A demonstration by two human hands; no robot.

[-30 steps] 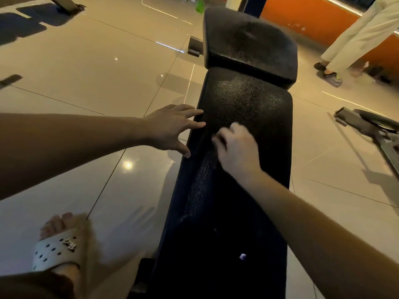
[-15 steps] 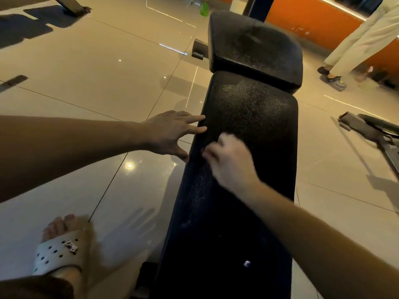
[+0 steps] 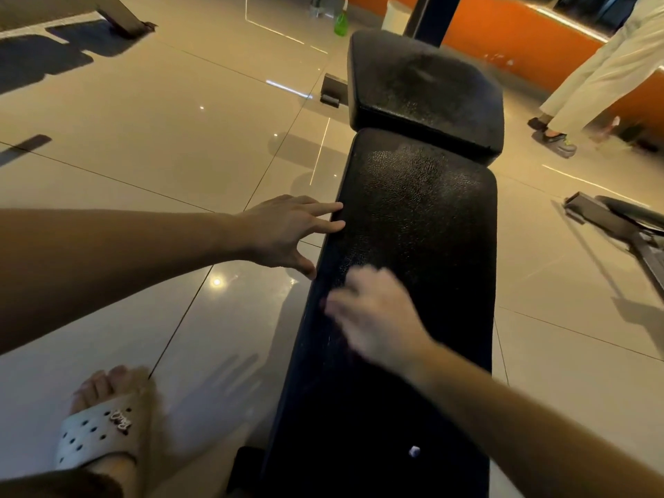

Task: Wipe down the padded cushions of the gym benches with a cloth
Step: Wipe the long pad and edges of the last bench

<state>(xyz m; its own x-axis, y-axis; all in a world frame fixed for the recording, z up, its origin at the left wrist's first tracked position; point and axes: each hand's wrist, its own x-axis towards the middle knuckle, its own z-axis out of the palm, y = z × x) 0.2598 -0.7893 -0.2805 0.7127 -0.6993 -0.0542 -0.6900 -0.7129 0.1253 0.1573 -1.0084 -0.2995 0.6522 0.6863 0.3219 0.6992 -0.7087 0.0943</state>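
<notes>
bracing on the left edge of the long cushion (image 3: 424, 217), the left hand (image 3: 287, 233) lies fingers spread; the right hand (image 3: 377, 318), blurred on its near-left part, hides its grip and any cloth. risk: hasty strokes could miss the far cushion (image 3: 424, 88).

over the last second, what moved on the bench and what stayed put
The right hand slid back along the long bench pad toward the person, nearer its left edge. It is blurred, so what it holds cannot be told. The left hand stayed, straight fingers at the pad's left edge. Nothing visibly taken or let go.
</notes>
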